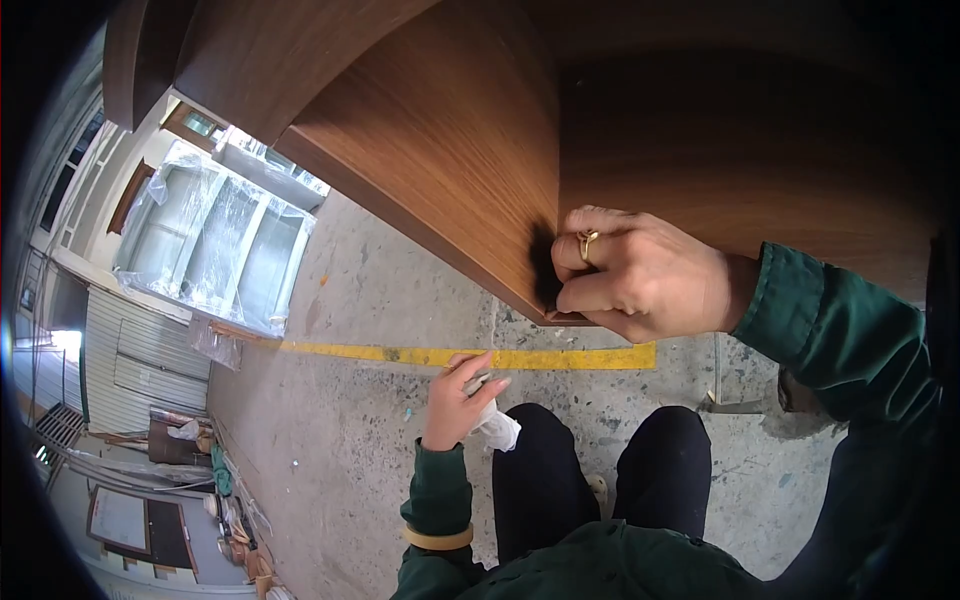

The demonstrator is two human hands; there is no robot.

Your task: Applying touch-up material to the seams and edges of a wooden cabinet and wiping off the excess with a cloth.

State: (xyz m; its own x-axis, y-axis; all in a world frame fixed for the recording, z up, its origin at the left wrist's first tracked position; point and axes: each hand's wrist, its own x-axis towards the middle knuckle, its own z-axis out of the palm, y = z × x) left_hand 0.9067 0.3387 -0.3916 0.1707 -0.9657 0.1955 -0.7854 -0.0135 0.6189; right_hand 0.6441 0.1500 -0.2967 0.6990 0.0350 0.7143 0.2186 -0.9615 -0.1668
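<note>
Here the right hand [640, 275] is curled around the lower corner of a brown wooden panel [450, 130], fingers clenched on its edge, a ring on one finger. The panel lies above and to the left of that hand, its long axis running from the gripped corner up toward the upper left. Lower down, the left hand [462, 400] grasps a crumpled white cloth [497, 428] just above the concrete floor [340, 420], near a yellow line [420, 354].
</note>
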